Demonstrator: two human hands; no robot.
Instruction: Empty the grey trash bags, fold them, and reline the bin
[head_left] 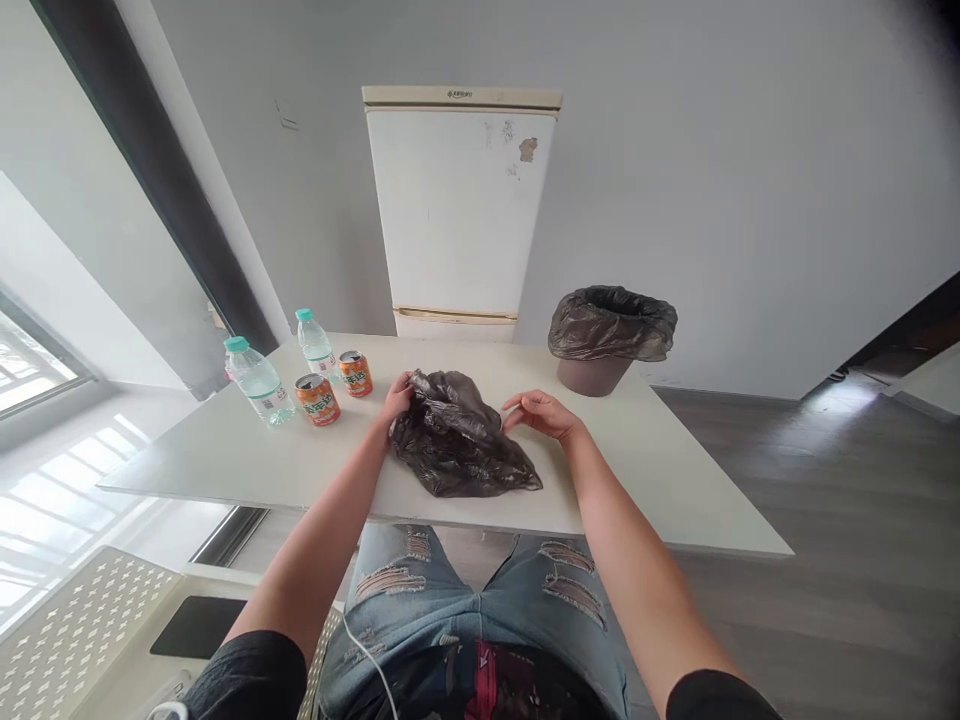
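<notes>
A crumpled black plastic bag (461, 440) lies on the white table near its front edge, between my two hands. My left hand (397, 396) is closed on the bag's upper left edge. At the bag's right side, my right hand (541, 412) has its fingers apart, the fingertips close to the plastic; whether they touch it I cannot tell. What lies inside or beneath the bag is hidden.
Two orange cans (318, 400) and two clear bottles (259, 382) with green caps stand on the table's left. A brown bin (594, 376) lined with a black bag stands at the back right. Behind the table (660, 480) rises a white fridge (457, 210).
</notes>
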